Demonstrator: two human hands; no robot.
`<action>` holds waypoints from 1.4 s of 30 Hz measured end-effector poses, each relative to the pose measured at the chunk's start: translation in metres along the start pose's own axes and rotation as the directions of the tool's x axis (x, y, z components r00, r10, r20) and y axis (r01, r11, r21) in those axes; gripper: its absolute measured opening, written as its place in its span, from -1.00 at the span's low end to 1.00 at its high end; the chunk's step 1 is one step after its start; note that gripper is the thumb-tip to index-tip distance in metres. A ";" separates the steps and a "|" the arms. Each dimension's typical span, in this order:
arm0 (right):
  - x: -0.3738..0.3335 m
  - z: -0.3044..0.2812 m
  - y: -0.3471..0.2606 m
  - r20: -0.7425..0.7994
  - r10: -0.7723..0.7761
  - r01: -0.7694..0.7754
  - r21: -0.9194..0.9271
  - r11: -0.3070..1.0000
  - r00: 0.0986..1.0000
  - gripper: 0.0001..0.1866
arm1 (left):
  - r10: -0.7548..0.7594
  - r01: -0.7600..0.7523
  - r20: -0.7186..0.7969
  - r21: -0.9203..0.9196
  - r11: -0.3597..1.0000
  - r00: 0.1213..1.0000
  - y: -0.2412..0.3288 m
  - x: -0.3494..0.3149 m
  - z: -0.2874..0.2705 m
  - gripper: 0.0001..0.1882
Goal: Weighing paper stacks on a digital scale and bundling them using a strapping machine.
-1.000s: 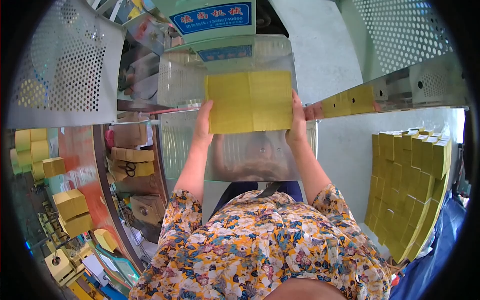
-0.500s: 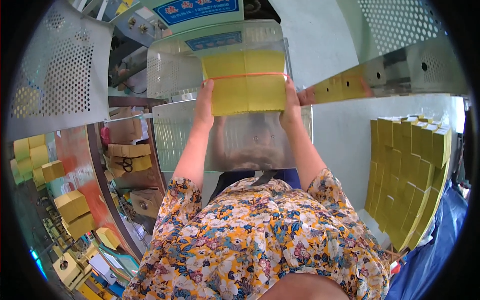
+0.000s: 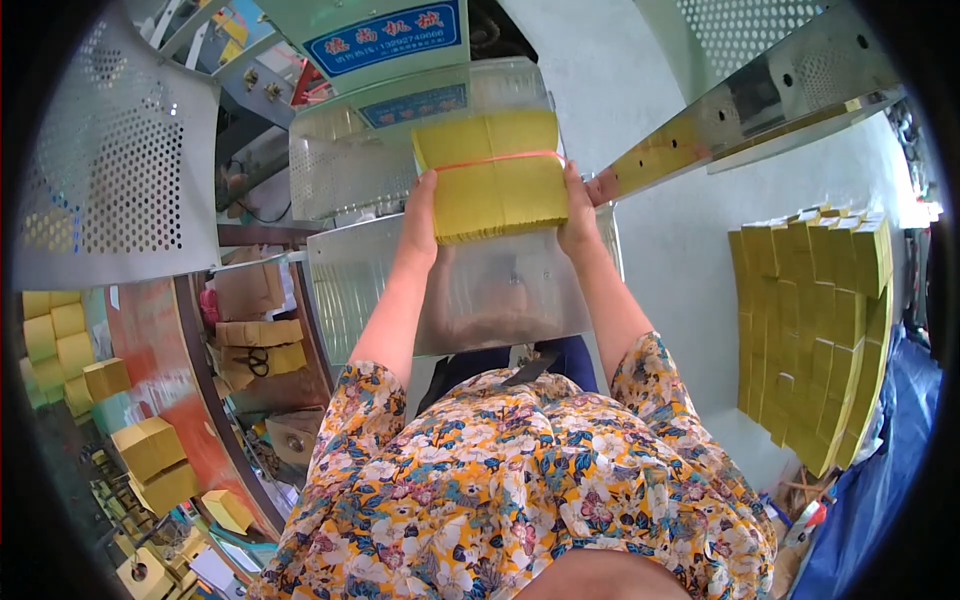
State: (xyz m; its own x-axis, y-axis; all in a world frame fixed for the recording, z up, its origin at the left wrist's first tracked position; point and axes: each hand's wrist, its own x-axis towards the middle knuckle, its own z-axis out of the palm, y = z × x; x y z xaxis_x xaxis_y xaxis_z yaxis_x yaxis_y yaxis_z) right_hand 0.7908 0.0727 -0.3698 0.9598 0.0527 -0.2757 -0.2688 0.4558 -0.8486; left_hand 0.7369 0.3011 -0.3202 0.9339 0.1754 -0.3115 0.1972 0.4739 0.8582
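We are looking down at a pale grey floor (image 3: 690, 250) lying bright in even daylight. A perforated metal guard (image 3: 120, 190) is curving across the left, and a long steel rail (image 3: 740, 110) is slanting in from the upper right. A blue tarpaulin (image 3: 880, 480) is spreading at the right edge, while a cluttered brown shelf (image 3: 255, 345) is sitting low on the left.

Palms of both hands are hidden behind the yellow paper bundle (image 3: 495, 175); scissors (image 3: 252, 362) at 9 o'clock are blurry.
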 end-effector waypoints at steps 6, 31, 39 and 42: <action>-0.017 0.013 -0.018 0.019 0.174 -0.175 0.062 0.983 0.985 -0.45 | 0.012 -0.015 -0.056 -0.052 0.999 0.998 0.010 -0.018 0.007 -0.45; -0.167 -0.011 -0.045 0.348 -0.076 0.341 -0.811 0.476 0.934 -0.64 | 0.332 0.002 -0.557 0.514 0.857 0.762 -0.031 -0.221 -0.030 -0.64; -0.160 -0.006 -0.060 0.248 -0.167 0.291 -0.644 0.708 0.954 -0.86 | 0.296 -0.136 -0.399 0.382 0.914 0.868 -0.003 -0.239 -0.038 -0.81; -0.152 -0.003 -0.065 0.411 -0.177 0.434 -0.698 0.570 0.894 -0.85 | 0.243 -0.152 -0.316 0.286 0.946 0.917 0.000 -0.238 -0.042 -0.82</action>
State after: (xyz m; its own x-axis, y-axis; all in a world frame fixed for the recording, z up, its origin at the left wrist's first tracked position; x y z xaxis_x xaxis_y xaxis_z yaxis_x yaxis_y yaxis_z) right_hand 0.6620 0.0327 -0.2739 0.9390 0.3321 0.0891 0.2067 -0.3379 -0.9182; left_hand 0.5026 0.2953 -0.2632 0.8100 0.5489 -0.2061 0.1296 0.1752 0.9760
